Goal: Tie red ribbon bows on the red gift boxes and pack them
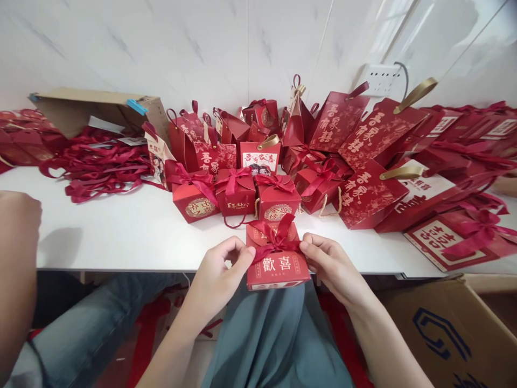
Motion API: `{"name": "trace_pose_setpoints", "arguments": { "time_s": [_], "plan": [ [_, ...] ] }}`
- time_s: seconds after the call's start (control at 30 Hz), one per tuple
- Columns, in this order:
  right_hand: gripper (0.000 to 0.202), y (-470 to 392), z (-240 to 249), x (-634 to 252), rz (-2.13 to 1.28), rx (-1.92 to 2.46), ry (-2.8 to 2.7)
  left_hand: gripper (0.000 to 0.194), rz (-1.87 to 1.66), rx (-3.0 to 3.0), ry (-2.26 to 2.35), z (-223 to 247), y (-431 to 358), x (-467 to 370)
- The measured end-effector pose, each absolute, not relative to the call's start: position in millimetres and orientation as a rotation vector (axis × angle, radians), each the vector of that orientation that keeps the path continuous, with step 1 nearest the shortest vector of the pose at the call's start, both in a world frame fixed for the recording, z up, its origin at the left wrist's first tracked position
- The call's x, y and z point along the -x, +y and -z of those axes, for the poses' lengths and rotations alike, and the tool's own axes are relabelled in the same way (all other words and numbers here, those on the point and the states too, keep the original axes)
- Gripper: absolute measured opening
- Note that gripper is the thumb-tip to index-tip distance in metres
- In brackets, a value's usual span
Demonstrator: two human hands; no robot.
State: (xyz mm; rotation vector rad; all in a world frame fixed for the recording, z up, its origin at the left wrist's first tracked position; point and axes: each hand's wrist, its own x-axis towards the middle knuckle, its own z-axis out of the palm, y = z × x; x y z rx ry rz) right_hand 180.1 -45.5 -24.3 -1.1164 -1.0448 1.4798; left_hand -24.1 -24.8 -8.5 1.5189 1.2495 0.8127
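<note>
A small red gift box (278, 274) with white lettering sits tilted toward me at the table's front edge. Across its top lies a dark red ribbon (278, 241) tied in a bow. At the box's left side, my left hand (228, 264) is closed, its thumb and fingers pinching the ribbon by the edge. My right hand (329, 261) pinches the ribbon at the right side in the same way. Some fingertips are hidden behind the box. Just beyond stand several finished-looking red boxes with bows, such as a box with a gold seal (278, 202).
Loose red ribbons (109, 161) pile up before an open cardboard box (100, 102). Red gift bags (375, 129) crowd the back and right of the white table (121, 237). Another person's arm (16, 280) is at left. A large carton (448, 334) stands below right.
</note>
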Motion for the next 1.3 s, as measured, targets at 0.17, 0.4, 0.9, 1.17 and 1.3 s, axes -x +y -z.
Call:
{"name": "trace_pose_setpoints", "arguments": {
  "time_s": [0.17,0.4,0.9,1.17,1.3],
  "plan": [
    [0.043,-44.8,25.7,-182.1,-1.544,1.058,-0.990,0.033,-0.904,-1.404,1.067,18.1,-17.8,23.3],
    [0.042,-43.8,30.7,-185.3,-1.669,0.940,-0.837,0.035,-0.958,-1.226,0.892,35.8,-9.2,21.9],
    [0.041,-39.3,33.8,-182.6,-1.688,0.845,-0.584,0.034,-0.985,-1.143,0.820,39.6,-8.8,21.3],
    [0.044,-44.0,39.2,-199.2,-1.512,0.976,-0.940,0.042,-0.938,-1.242,0.979,38.1,-9.5,24.1],
    [0.039,-42.7,36.7,-222.7,-1.437,1.145,-1.199,0.057,-0.926,-1.441,1.085,37.3,-20.0,28.7]
  ]
}}
